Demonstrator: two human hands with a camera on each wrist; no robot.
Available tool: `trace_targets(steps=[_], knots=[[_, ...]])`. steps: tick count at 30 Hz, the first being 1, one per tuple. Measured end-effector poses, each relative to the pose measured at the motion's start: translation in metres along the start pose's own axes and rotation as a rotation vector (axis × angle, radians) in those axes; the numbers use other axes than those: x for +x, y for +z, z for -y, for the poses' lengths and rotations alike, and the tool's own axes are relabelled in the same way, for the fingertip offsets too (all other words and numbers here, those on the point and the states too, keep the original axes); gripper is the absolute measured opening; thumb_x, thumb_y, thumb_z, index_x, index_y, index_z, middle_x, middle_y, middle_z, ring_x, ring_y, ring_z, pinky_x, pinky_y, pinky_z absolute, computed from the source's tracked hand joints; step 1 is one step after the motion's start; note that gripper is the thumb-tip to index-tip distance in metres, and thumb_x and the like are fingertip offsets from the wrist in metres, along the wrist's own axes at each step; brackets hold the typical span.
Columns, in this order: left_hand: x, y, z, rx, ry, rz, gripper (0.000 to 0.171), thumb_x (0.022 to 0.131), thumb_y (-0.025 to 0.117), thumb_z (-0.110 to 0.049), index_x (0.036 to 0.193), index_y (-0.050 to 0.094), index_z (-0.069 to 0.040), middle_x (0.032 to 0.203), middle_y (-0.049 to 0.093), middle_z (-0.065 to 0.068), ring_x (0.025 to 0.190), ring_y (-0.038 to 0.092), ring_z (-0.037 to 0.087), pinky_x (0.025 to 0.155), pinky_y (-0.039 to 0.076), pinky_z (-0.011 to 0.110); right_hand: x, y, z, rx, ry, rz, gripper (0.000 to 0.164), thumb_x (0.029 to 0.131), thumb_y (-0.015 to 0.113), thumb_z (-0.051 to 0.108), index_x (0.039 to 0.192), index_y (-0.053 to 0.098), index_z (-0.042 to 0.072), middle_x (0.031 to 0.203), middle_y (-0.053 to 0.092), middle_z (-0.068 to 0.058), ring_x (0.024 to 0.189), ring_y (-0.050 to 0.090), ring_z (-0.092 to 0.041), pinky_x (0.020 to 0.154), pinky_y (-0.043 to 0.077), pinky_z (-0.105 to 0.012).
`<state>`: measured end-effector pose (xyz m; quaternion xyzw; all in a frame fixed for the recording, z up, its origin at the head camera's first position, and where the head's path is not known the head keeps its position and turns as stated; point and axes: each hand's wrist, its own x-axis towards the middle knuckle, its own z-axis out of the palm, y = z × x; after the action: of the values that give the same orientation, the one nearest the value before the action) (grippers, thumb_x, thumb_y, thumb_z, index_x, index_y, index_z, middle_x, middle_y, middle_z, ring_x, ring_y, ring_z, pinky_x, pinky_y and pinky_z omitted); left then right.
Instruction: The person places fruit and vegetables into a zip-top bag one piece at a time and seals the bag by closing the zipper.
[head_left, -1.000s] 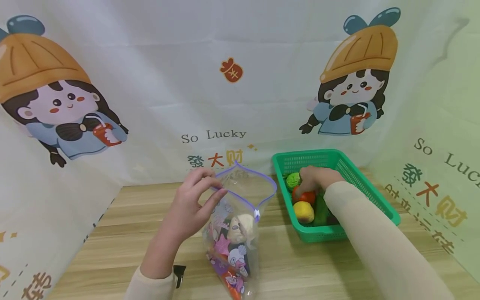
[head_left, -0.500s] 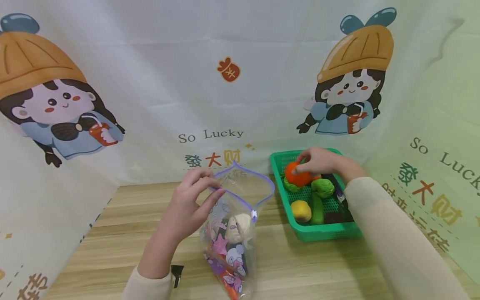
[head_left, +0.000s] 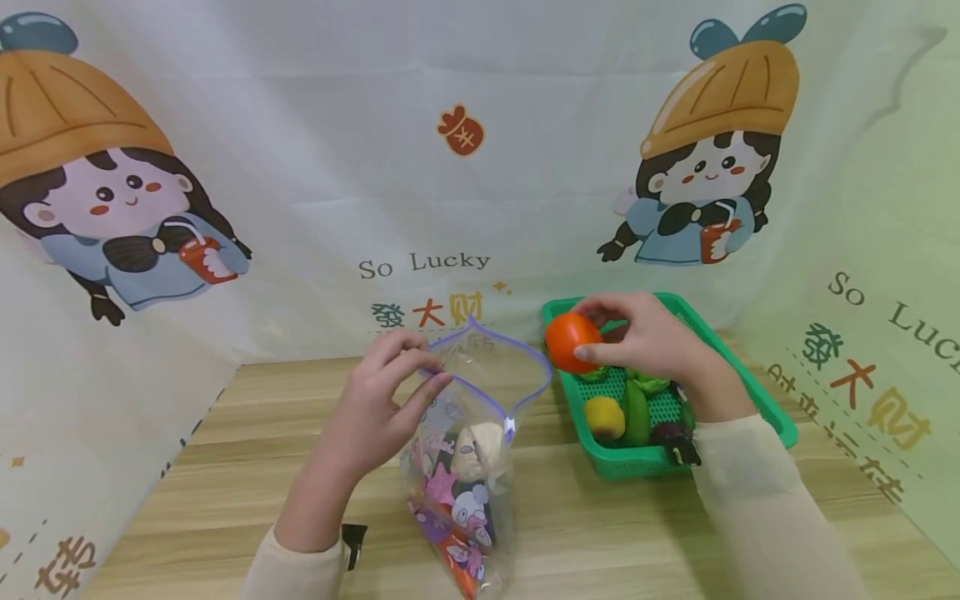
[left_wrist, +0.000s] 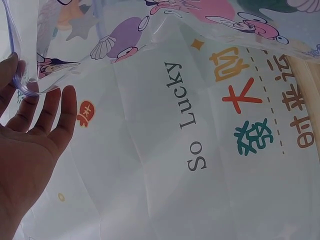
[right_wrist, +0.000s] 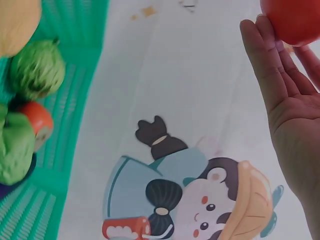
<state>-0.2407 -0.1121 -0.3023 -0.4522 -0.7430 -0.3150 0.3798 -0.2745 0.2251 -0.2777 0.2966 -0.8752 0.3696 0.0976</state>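
Observation:
My left hand point(head_left: 378, 408) pinches the purple-edged rim of a clear zip bag point(head_left: 498, 500) between thumb and fingers. The bag stands with its mouth spread, printed with sea creatures; a pale rounded thing point(head_left: 480, 450) and something orange point(head_left: 459, 565) show through its lower part. In the left wrist view, the bag's rim point(left_wrist: 29, 93) runs between thumb and fingers. My right hand point(head_left: 652, 342) grips a smooth red-orange tomato point(head_left: 572, 342), held over the left rim of the green basket point(head_left: 645, 462), beside the bag's mouth. The right wrist view shows the tomato point(right_wrist: 295, 20) at the fingertips.
Inside the basket lie a yellow fruit point(head_left: 603, 417), a long green vegetable point(head_left: 637, 417), a dark purple one point(head_left: 670, 431) and leafy green ones point(right_wrist: 37, 70). The wood-grain table point(head_left: 247, 467) ends at a printed cloth backdrop point(head_left: 322, 167).
My right hand has lifted the tomato out from among the basket's vegetables and carried it left towards the bag. The left hand has kept its pinch on the rim.

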Motion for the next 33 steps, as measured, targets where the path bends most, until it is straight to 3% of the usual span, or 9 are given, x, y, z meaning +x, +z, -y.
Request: trace_targets(steps=[4, 8, 19, 26, 29, 33], knots=[[0.000, 0.000, -0.001, 0.005, 0.000, 0.007, 0.010, 0.081, 0.074, -0.005, 0.086, 0.066, -0.009, 0.097, 0.056, 0.001, 0.094, 0.050, 0.016, 0.078, 0.044, 0.032, -0.002, 0.011, 0.014, 0.016, -0.051, -0.039, 0.043, 0.080, 0.078, 0.025, 0.117, 0.063, 0.007, 0.101, 0.066, -0.002, 0.091, 0.059, -0.015, 0.077, 0.056, -0.037], [0.001, 0.000, -0.003, 0.004, 0.010, 0.009, 0.014, 0.079, 0.075, -0.003, 0.087, 0.066, -0.009, 0.098, 0.056, 0.002, 0.094, 0.050, 0.017, 0.078, 0.044, 0.032, 0.005, 0.020, 0.031, -0.005, -0.098, -0.017, 0.044, 0.080, 0.078, 0.028, 0.118, 0.063, 0.011, 0.106, 0.065, 0.002, 0.096, 0.056, -0.012, 0.081, 0.055, -0.040], [0.003, 0.001, -0.005, -0.012, 0.043, -0.002, 0.016, 0.078, 0.076, -0.003, 0.088, 0.066, -0.008, 0.097, 0.055, 0.003, 0.093, 0.049, 0.019, 0.078, 0.044, 0.032, 0.035, 0.036, 0.061, -0.082, -0.219, 0.044, 0.051, 0.080, 0.075, 0.043, 0.120, 0.061, 0.015, 0.108, 0.063, 0.008, 0.093, 0.057, -0.007, 0.078, 0.055, -0.030], [0.004, 0.000, -0.006, -0.021, 0.060, -0.011, 0.018, 0.076, 0.077, -0.001, 0.088, 0.065, -0.008, 0.098, 0.056, 0.005, 0.095, 0.049, 0.020, 0.080, 0.045, 0.033, 0.051, 0.055, 0.071, -0.260, -0.257, 0.235, 0.048, 0.082, 0.072, 0.047, 0.118, 0.062, 0.017, 0.099, 0.062, 0.013, 0.080, 0.058, -0.001, 0.067, 0.053, -0.018], [0.004, -0.001, -0.006, -0.031, 0.091, -0.029, 0.018, 0.075, 0.077, 0.001, 0.087, 0.065, -0.007, 0.096, 0.055, 0.007, 0.093, 0.049, 0.021, 0.078, 0.045, 0.032, 0.058, 0.065, 0.074, -0.317, -0.283, 0.295, 0.042, 0.085, 0.071, 0.042, 0.115, 0.063, 0.014, 0.098, 0.064, 0.009, 0.074, 0.058, 0.000, 0.065, 0.052, -0.015], [0.005, -0.001, -0.007, -0.037, 0.128, -0.040, 0.015, 0.077, 0.076, -0.001, 0.086, 0.065, -0.006, 0.094, 0.054, 0.007, 0.091, 0.049, 0.022, 0.073, 0.044, 0.033, 0.060, 0.073, 0.075, -0.326, -0.240, 0.340, 0.039, 0.089, 0.068, 0.036, 0.117, 0.065, 0.009, 0.110, 0.067, -0.001, 0.076, 0.063, 0.000, 0.068, 0.053, -0.015]])
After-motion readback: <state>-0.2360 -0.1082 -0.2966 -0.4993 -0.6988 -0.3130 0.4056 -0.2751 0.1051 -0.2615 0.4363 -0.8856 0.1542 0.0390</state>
